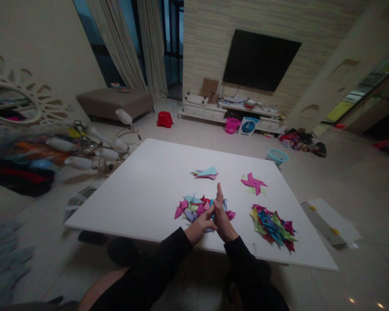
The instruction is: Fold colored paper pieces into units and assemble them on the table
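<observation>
My left hand (201,224) and my right hand (224,220) meet over the near edge of the white table. The right hand is upright with its fingers stretched out. Against its palm lie the extended left fingers, the left thumb standing apart. Whether anything thin is between the palms is hidden. A small blue paper piece (211,202) shows just above the left fingertips; I cannot tell if it is touched. Directly behind the hands spreads a pile of folded paper cranes (191,208) in pink, blue, green and purple, partly covered by them.
The white table (132,185) also bears a stack of narrow folded papers (207,172), crossed pink and green strips (253,183) and a second colourful pile of folded paper (274,226) at right. A lamp with several shades (100,151) stands left; a blue basket (278,156) sits beyond the far right corner.
</observation>
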Demonstrator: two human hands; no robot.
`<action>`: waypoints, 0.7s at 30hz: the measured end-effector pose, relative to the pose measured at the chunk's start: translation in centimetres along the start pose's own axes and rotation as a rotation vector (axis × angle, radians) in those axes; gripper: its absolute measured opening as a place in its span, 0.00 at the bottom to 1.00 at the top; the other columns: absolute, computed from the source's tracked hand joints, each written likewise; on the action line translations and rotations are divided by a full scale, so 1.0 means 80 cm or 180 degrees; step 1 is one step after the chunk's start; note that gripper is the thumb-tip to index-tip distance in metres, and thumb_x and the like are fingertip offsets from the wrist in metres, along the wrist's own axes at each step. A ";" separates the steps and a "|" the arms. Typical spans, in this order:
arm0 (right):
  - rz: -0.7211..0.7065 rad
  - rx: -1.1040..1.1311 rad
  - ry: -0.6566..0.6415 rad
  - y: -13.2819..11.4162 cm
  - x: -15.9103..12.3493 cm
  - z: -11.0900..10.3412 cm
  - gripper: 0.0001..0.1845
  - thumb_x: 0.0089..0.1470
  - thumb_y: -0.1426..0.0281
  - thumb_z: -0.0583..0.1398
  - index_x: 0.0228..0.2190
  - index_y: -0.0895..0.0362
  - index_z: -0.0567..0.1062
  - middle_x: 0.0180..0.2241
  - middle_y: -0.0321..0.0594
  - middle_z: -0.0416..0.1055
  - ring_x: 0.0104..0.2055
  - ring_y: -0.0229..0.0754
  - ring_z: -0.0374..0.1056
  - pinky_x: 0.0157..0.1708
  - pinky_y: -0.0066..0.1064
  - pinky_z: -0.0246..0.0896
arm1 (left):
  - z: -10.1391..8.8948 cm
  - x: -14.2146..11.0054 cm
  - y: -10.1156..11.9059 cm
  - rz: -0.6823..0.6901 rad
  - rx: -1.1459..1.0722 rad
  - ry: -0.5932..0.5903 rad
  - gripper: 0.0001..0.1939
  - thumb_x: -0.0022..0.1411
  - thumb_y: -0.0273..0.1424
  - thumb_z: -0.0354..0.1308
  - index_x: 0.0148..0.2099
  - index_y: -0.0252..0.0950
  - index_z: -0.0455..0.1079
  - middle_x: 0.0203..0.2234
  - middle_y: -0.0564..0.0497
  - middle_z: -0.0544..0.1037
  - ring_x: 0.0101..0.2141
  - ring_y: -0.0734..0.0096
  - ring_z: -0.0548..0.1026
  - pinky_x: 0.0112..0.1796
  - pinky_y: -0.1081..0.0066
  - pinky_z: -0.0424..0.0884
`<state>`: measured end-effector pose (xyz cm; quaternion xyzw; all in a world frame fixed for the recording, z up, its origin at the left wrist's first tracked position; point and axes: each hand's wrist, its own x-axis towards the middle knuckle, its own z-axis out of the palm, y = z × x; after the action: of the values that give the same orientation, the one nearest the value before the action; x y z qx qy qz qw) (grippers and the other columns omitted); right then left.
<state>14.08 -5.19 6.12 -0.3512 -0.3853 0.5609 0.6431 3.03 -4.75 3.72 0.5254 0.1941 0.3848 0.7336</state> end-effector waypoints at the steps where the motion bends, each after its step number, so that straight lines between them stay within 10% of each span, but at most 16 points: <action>1: 0.0011 -0.0039 0.0027 -0.002 0.000 0.001 0.37 0.56 0.56 0.63 0.64 0.41 0.60 0.70 0.29 0.50 0.74 0.37 0.32 0.72 0.47 0.27 | 0.001 0.000 0.001 -0.0026 0.0018 0.0000 0.51 0.44 0.24 0.55 0.72 0.48 0.52 0.71 0.56 0.51 0.71 0.52 0.43 0.68 0.49 0.43; 21: -0.0008 -0.1499 -0.0340 -0.018 0.005 -0.006 0.38 0.64 0.49 0.48 0.70 0.43 0.44 0.72 0.29 0.44 0.75 0.40 0.28 0.72 0.49 0.25 | 0.006 0.001 0.009 -0.0142 -0.0189 -0.0089 0.52 0.43 0.23 0.55 0.72 0.48 0.51 0.73 0.57 0.44 0.71 0.50 0.40 0.67 0.50 0.42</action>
<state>15.19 -5.00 7.19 -0.4607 -0.5394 0.4726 0.5229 3.17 -4.90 4.57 0.5042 0.1841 0.3665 0.7599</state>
